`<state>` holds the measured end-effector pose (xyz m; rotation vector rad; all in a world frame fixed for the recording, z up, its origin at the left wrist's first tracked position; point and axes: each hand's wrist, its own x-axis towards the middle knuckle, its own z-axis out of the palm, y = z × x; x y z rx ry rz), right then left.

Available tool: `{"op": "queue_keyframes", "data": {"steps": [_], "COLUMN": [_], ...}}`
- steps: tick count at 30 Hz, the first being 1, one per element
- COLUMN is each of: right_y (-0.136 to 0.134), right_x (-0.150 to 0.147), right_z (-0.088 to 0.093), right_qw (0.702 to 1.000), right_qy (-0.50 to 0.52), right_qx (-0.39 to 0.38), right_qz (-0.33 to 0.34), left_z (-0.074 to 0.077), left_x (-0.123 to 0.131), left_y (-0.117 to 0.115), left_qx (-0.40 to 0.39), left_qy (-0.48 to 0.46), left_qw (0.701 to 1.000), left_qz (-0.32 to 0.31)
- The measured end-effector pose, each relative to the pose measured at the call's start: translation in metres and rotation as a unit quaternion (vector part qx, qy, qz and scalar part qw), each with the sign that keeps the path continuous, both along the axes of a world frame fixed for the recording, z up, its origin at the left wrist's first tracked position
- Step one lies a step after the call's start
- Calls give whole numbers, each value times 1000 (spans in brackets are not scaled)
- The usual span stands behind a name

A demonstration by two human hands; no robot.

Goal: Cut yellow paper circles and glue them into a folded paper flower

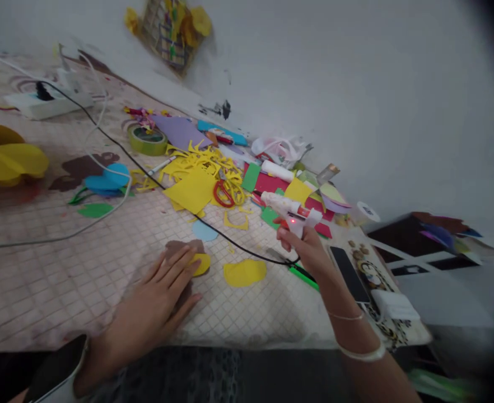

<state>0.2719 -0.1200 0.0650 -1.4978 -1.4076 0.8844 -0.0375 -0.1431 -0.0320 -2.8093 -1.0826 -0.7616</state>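
Observation:
My right hand [303, 246] is wrapped round a white hot glue gun [291, 208], its red light glowing and its nozzle pointing left above the table. Flat on the tiled-pattern cloth lies my left hand [163, 285], fingers stretched out over a brown paper piece [175, 246] and touching a small yellow paper piece [200, 264]. Part of both pieces is hidden under the fingers. Between the hands rests another yellow paper cutout [245, 272]. A light blue paper shape [205, 230] sits just beyond my left fingertips.
A black cord [225, 235] crosses the table from a white power strip [47, 103]. Red-handled scissors [223, 193] lie among yellow scraps [200, 159]. Tape [147, 140] stands behind. A green-handled tool [303, 276] and a phone [348, 274] lie at right, a yellow paper flower [7, 157] at left.

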Motion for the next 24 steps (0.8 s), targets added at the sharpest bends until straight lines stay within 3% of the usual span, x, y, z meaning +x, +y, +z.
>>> {"op": "queue_keyframes", "data": {"steps": [3,6,9,13,17,24], "right_y": [-1,1,5,9,11,11], "right_x": [-15,-35,-49,-53,-56,-65], "right_z": [8,15,14,4,-1,4], "right_qw": [988,922,866,840,845,837], "right_qy": [-130,-271,-292,-335,-318,-330], "right_qx": [-18,-10,-38,-101,-130,-180], "right_qz": [87,275,404,415,411,397], "left_z": [3,3,2,3,5,6], "left_x": [-20,-35,-34,-19,-9,-6], "left_y": [-5,-13,-23,-29,-26,-22], "left_qx": [-24,-39,-50,-59,-58,-46], "left_qy": [-62,-111,-126,-111,-105,-139], "left_qw": [997,991,987,985,980,976], "left_qz": [30,61,82,120,158,161]}}
